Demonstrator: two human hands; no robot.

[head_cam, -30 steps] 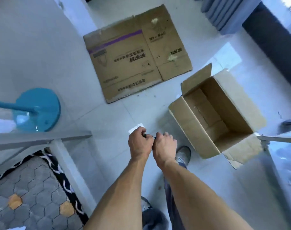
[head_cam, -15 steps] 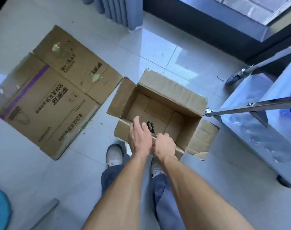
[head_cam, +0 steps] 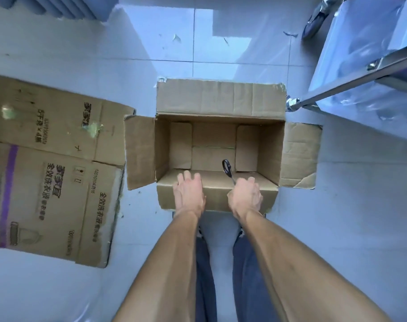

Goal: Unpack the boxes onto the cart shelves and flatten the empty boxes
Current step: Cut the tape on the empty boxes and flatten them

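Directly below the camera, an open cardboard box (head_cam: pixel 221 145) stands empty on the tiled floor (head_cam: pixel 337 228), all four flaps folded outward, with a flattened box (head_cam: pixel 54 168) lying just to its left and the metal cart (head_cam: pixel 365 66) at the far right. Both hands reach over the near flap: the left hand (head_cam: pixel 189 194) is spread flat with nothing in it, while the right hand (head_cam: pixel 245 197) is closed around the blades of black-handled scissors (head_cam: pixel 228 169), whose handle loop points into the box
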